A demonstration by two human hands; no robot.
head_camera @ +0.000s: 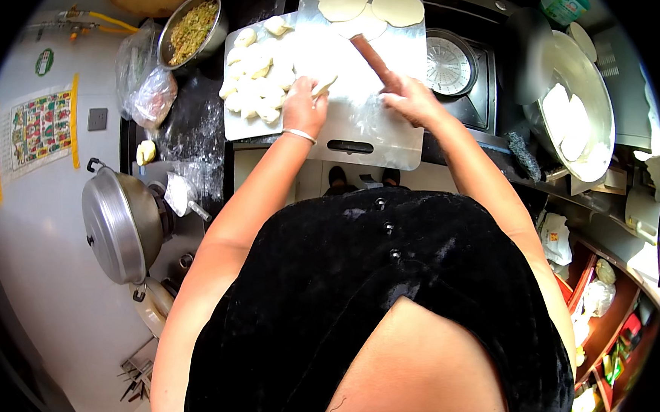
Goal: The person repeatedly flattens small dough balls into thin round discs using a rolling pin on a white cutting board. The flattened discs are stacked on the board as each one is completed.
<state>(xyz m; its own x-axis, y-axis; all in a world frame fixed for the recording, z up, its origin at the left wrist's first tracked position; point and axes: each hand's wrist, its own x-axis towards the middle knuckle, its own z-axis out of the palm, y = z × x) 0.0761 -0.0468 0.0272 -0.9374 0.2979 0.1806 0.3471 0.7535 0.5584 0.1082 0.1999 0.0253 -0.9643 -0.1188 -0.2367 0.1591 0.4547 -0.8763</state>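
Observation:
My left hand [303,105], a bracelet at its wrist, holds a small piece of dough [325,85] between thumb and fingers at the left side of a metal cutting board [390,147]. My right hand [413,100] grips one end of a wooden rolling pin [373,60], which points up and left over the floured board. Three thin rolled dough rounds, one of them a dough round [399,8] at the right, overlap or lie close together at the board's far end. Left of my left hand, several dough lumps [253,68] crowd a white board [241,130].
A metal bowl [220,32] of chopped filling [192,33] and a plastic bag [154,96] stand at the left. Farther down are a floury scoop [179,194] and a lidded pot [113,227]. To the right are a perforated metal plate [449,63] and a large basin [599,115].

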